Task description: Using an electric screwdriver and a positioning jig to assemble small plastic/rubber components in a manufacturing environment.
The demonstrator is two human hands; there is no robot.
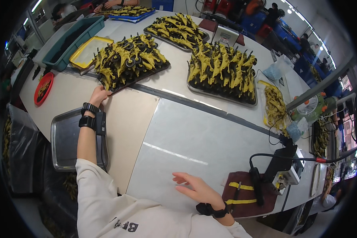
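Note:
My left hand [100, 95] is at the near left corner of a dark tray [141, 80], its fingers closed on the edge. Heaped on that tray are many yellow parts with black wheels [127, 59], standing close together. My right hand [196, 188] hovers over the white tabletop [178, 146] near my body, fingers stretched and apart, holding nothing. To its right lies a dark red cloth [236, 196] with two yellow strips and a black handheld tool [256, 185] on it. An empty metal tray [65, 139] sits beneath my left forearm.
Two more loaded trays of yellow and black parts [222, 71] [176, 29] stand farther back. At left are a red bowl [49, 77], a yellow tray [80, 59] and a green bin [63, 65]. At right stand a yellow-rimmed tray [265, 115], a fan [307, 107] and a boxy device [291, 174].

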